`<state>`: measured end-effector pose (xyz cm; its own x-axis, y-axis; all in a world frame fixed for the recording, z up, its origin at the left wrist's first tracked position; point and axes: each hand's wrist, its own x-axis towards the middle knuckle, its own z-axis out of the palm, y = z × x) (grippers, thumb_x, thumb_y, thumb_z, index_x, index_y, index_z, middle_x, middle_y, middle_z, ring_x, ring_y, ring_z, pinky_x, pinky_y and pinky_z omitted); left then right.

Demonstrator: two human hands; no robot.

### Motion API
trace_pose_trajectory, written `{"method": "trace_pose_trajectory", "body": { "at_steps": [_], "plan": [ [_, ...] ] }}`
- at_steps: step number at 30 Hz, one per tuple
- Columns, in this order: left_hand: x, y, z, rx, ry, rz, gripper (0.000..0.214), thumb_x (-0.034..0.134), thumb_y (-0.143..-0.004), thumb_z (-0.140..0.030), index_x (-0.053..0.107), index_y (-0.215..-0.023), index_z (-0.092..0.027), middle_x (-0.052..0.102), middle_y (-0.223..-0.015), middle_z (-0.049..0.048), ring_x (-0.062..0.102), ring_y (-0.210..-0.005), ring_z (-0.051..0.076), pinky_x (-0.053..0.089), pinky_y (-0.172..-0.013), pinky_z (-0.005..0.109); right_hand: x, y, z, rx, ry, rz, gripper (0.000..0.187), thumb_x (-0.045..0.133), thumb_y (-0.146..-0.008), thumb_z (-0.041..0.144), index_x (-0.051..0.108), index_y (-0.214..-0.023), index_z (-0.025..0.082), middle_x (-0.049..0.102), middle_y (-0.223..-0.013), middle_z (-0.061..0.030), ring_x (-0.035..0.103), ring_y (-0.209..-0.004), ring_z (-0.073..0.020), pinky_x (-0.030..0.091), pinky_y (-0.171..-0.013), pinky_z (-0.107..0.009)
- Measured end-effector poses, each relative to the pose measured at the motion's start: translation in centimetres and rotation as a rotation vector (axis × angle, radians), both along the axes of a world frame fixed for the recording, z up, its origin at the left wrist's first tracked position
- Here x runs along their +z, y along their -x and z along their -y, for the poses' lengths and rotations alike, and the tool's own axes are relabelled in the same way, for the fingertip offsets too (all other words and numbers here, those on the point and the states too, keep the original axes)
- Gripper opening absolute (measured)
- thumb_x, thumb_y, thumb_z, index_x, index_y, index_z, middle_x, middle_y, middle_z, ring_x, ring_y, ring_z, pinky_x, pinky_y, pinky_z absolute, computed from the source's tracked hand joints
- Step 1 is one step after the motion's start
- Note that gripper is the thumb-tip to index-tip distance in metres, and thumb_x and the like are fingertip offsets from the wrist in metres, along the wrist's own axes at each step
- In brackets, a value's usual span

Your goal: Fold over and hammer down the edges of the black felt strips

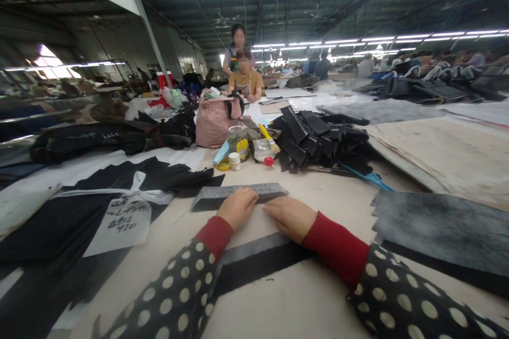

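My left hand (237,206) and my right hand (290,217) lie side by side on the table, both pressing the near edge of a long grey felt strip (238,194). Fingers of both hands are curled flat over the strip. Just under my wrists lies a black strip of fabric (258,262) across the beige table top (318,190). My sleeves are red at the cuff and dark with white dots above.
A heap of black cut pieces (318,140) sits behind, with jars and a brush (250,148) and a pink bag (214,122). Black fabric with a handwritten paper tag (121,222) lies left, grey felt sheets (437,228) right. Two people (243,77) are at the far end.
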<state>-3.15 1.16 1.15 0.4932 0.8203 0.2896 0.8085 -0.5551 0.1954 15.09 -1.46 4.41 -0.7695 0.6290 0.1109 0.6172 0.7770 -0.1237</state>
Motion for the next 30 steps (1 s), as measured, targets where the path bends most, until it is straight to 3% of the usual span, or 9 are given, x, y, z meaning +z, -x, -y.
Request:
{"method": "trace_pose_trajectory", "body": {
  "at_steps": [5, 13, 17, 21, 24, 28, 30],
  "plan": [
    [0.3, -0.4, 0.4, 0.016, 0.016, -0.004, 0.019, 0.034, -0.084, -0.020, 0.053, -0.086, -0.018, 0.057, -0.085, 0.0035, 0.051, -0.082, 0.016, 0.040, -0.076, 0.027, -1.1, 0.3, -0.1, -0.333, -0.038, 0.134, 0.026, 0.036, -0.084, 0.025, 0.057, -0.090, 0.012, 0.059, -0.091, -0.0108, 0.052, -0.088, -0.0231, 0.039, -0.074, -0.035],
    [0.4, -1.2, 0.9, -0.028, -0.014, -0.039, 0.019, 0.040, -0.083, -0.026, 0.055, -0.092, -0.020, 0.057, -0.089, 0.0040, 0.051, -0.085, 0.017, 0.041, -0.076, 0.027, -1.3, 0.6, 0.4, -0.324, -0.044, 0.152, 0.028, 0.033, -0.086, 0.029, 0.056, -0.092, 0.014, 0.058, -0.092, -0.0098, 0.053, -0.087, -0.0211, 0.039, -0.071, -0.032],
    [0.4, -0.3, -0.3, 0.151, -0.081, 0.251, 0.020, 0.038, -0.083, -0.024, 0.056, -0.087, -0.020, 0.057, -0.087, 0.0024, 0.052, -0.082, 0.015, 0.041, -0.075, 0.025, -1.0, 0.7, 0.3, -0.350, -0.030, 0.178, 0.031, 0.031, -0.086, 0.031, 0.057, -0.091, 0.015, 0.060, -0.091, -0.0094, 0.055, -0.084, -0.0204, 0.040, -0.070, -0.031],
    [1.8, 4.9, -2.1, 0.595, -0.198, 0.850, 0.014, 0.047, -0.076, -0.030, 0.054, -0.077, -0.017, 0.053, -0.066, -0.0019, 0.051, -0.064, 0.012, 0.042, -0.062, 0.023, -0.8, 0.6, 0.1, -0.323, -0.043, 0.170, 0.034, 0.028, -0.087, 0.030, 0.058, -0.089, 0.015, 0.060, -0.095, -0.0087, 0.056, -0.085, -0.0193, 0.040, -0.071, -0.030],
    [4.2, 10.9, -1.8, 0.888, -0.315, 1.494, 0.009, 0.050, -0.074, -0.024, 0.048, -0.076, -0.016, 0.045, -0.057, -0.0061, 0.043, -0.049, 0.008, 0.038, -0.046, 0.019, -0.6, 0.4, 0.0, -0.318, -0.051, 0.176, 0.034, 0.028, -0.087, 0.031, 0.059, -0.089, 0.016, 0.060, -0.093, -0.0074, 0.056, -0.083, -0.0196, 0.040, -0.068, -0.031],
    [7.5, 17.9, 0.8, 1.068, -0.566, 1.613, 0.010, 0.029, -0.082, -0.013, 0.035, -0.076, -0.017, 0.035, -0.062, -0.0071, 0.035, -0.047, 0.004, 0.033, -0.044, 0.015, -0.5, 0.5, 0.0, -0.328, -0.045, 0.177, 0.034, 0.029, -0.086, 0.032, 0.059, -0.090, 0.016, 0.060, -0.094, -0.0080, 0.055, -0.084, -0.0198, 0.039, -0.069, -0.030],
    [8.7, 19.7, 2.1, 1.023, -0.721, 1.655, 0.011, 0.028, -0.084, -0.014, 0.032, -0.075, -0.018, 0.034, -0.064, -0.0065, 0.035, -0.050, 0.004, 0.032, -0.045, 0.015, -0.5, 0.5, 0.0, -0.334, -0.041, 0.173, 0.036, 0.028, -0.087, 0.033, 0.059, -0.089, 0.016, 0.059, -0.094, -0.0087, 0.055, -0.084, -0.0200, 0.039, -0.070, -0.031]
  ]
}}
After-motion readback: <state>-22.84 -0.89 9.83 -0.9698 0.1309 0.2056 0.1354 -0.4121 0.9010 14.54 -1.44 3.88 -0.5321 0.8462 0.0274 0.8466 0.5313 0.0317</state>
